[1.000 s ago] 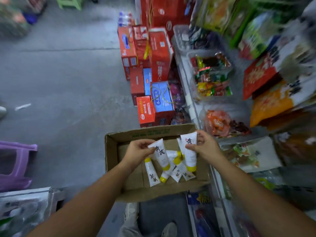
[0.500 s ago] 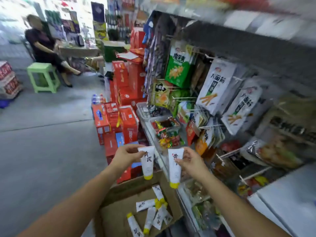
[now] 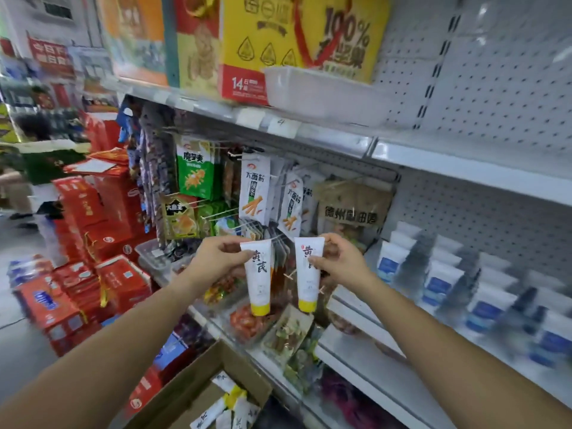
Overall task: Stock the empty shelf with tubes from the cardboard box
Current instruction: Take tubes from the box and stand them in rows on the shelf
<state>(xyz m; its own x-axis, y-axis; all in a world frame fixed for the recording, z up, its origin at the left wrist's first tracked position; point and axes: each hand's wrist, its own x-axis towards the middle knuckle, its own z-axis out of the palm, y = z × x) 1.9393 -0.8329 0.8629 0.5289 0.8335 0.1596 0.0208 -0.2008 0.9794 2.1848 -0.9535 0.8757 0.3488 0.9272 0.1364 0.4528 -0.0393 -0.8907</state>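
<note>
1. Hands meet at the middle of the frame, each holding one white tube with a yellow cap, and both caps point down.
2. The left hand pinches the left tube near its flat top end. Its fingers are clamped on the tube's left edge.
3. The right hand pinches the right tube the same way. Its fingers are clamped on the tube's right edge, over the black print.
4. The two tubes hang roughly upright, side by side and not touching. They are held in the air in front of the snack bags, which hang on hooks at centre frame.
5. The box stands open at bottom centre, below the left forearm. More tubes lie loose inside it, with yellow caps showing.
6. The shelf runs across the upper right of the frame, white, with a pegboard behind it. It is well above both hands.
7. A clear tray sits on the same level, at top centre. It is just in front of a yellow carton.
8. Blue-and-white packs stand in rows on a lower shelf at right, near the right hand. They are too blurred to read.
9. Red cartons are stacked at the left of the frame, beside the shelving.
</note>
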